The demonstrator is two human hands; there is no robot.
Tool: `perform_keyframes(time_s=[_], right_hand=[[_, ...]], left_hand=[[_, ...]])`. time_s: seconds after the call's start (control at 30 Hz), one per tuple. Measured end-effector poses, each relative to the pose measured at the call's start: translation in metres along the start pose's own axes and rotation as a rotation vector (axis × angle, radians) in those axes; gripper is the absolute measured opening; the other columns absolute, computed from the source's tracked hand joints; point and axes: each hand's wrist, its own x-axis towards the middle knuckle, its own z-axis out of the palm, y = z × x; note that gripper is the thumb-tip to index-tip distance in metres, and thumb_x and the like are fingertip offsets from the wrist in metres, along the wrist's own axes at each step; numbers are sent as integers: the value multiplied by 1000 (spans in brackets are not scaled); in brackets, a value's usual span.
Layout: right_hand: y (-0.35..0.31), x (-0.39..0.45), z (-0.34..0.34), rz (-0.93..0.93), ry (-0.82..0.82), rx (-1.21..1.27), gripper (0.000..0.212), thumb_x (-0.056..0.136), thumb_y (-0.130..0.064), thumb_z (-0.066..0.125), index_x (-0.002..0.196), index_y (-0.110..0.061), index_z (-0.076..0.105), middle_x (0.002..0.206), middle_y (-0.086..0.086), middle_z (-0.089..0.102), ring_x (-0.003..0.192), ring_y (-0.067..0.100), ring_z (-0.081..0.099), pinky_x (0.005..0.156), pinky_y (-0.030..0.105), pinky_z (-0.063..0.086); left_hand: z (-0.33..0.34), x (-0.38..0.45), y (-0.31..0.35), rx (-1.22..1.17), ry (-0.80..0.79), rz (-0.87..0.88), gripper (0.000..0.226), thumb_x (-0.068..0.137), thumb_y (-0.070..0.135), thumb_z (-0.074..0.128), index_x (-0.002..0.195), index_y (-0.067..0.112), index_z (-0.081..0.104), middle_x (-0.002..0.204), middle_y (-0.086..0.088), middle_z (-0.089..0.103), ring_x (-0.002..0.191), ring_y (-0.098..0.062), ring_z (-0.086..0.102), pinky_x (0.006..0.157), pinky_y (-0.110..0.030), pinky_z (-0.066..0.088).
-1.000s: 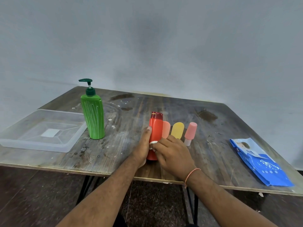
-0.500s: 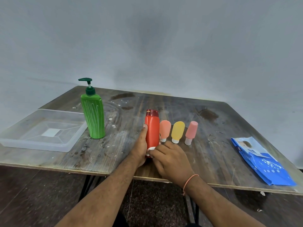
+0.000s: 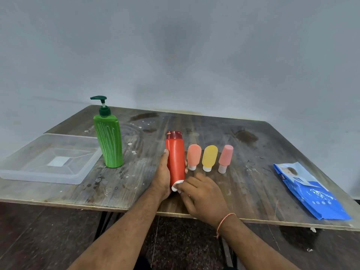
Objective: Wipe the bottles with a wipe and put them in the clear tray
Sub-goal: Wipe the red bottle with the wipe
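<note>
While the left hand [image 3: 162,177] wraps around the lower half of the red bottle [image 3: 175,158], thumb on its left flank and fingertips showing past its right edge, the bottle stands upright near the table's front edge. Right hand [image 3: 201,198] pinches a white wipe [image 3: 176,185] against the bottle's base; only a small fold of it shows. Orange thread band on the right wrist.

Just right of the bottle, three small tubes stand cap-down in a row: orange tube [image 3: 193,156], yellow tube [image 3: 209,157], pink tube [image 3: 225,158], the last tilted. Green pump bottle [image 3: 108,140] upright to the left, its base just beside the clear tray [image 3: 78,177], which lies at the table's left side. Blue wipes pack [image 3: 311,193] flat at far right. Wooden table [image 3: 253,188], stained and paint-flecked.
</note>
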Motion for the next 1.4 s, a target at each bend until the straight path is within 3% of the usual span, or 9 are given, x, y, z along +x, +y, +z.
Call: perform_keyframes(time_s=[0.2, 0.3, 0.53, 0.7, 0.83, 0.93, 1.03, 1.17, 1.4], right_hand=[[3, -5, -2, 156, 68, 54, 20, 102, -25, 66, 120, -27, 75, 109, -11, 73, 94, 20, 63, 79, 38, 53], [2, -5, -2, 158, 52, 68, 23, 103, -24, 65, 123, -27, 74, 109, -10, 72, 94, 20, 62, 79, 37, 53], [4, -6, 1, 126, 29, 52, 26, 100, -20, 68, 124, -28, 72, 105, -11, 69, 90, 17, 57, 75, 34, 51], [7, -7, 3, 149, 29, 62, 26, 101, -21, 68, 124, -30, 72, 110, -14, 70, 91, 18, 59, 77, 36, 52], [7, -7, 3, 153, 34, 62, 26, 100, -20, 69, 124, -30, 73, 110, -14, 71, 92, 17, 59, 76, 35, 51], [7, -8, 2, 178, 45, 76, 25, 101, -23, 68, 125, -30, 74, 114, -15, 72, 96, 14, 61, 79, 32, 53], [7, -8, 2, 201, 51, 92, 26, 101, -24, 68, 125, -31, 74, 118, -17, 72, 98, 12, 62, 81, 32, 54], [8, -8, 2, 220, 40, 93, 25, 102, -26, 66, 125, -31, 74, 117, -17, 72, 99, 12, 62, 81, 34, 54], [10, -6, 2, 243, 60, 116, 28, 99, -23, 71, 125, -34, 74, 117, -17, 73, 99, 12, 64, 81, 33, 55]], left_hand=[[5, -3, 4, -73, -5, 113, 69, 107, 55, 23, 107, 1, 66, 87, -18, 66, 72, -27, 62, 67, -37, 52], [4, -1, 7, -112, 34, 133, 62, 106, 49, 24, 115, 2, 62, 91, -19, 64, 75, -28, 62, 69, -37, 50], [-5, 7, 5, -311, 96, 60, 63, 98, 58, 40, 127, 7, 62, 86, -11, 62, 83, -27, 64, 76, -41, 54], [-12, 9, 11, -501, 158, 55, 43, 93, 59, 62, 114, 21, 62, 86, -4, 69, 100, -29, 69, 101, -64, 48], [-9, 7, 10, -444, 206, 122, 53, 94, 48, 69, 136, 21, 50, 109, -12, 76, 112, -37, 73, 90, -61, 57], [-8, 8, 8, -345, 225, 213, 55, 98, 53, 63, 143, 26, 45, 129, -18, 72, 114, -39, 72, 87, -56, 61], [-7, 7, 9, -335, 206, 207, 68, 101, 68, 45, 147, 19, 52, 133, -19, 70, 107, -34, 72, 100, -50, 53], [-9, 9, 8, -344, 194, 181, 69, 105, 68, 29, 142, 18, 59, 131, -21, 70, 99, -27, 68, 96, -42, 52], [-11, 10, 7, -326, 169, 112, 61, 111, 53, 28, 148, 11, 52, 136, -26, 65, 127, -50, 61, 109, -57, 48]])
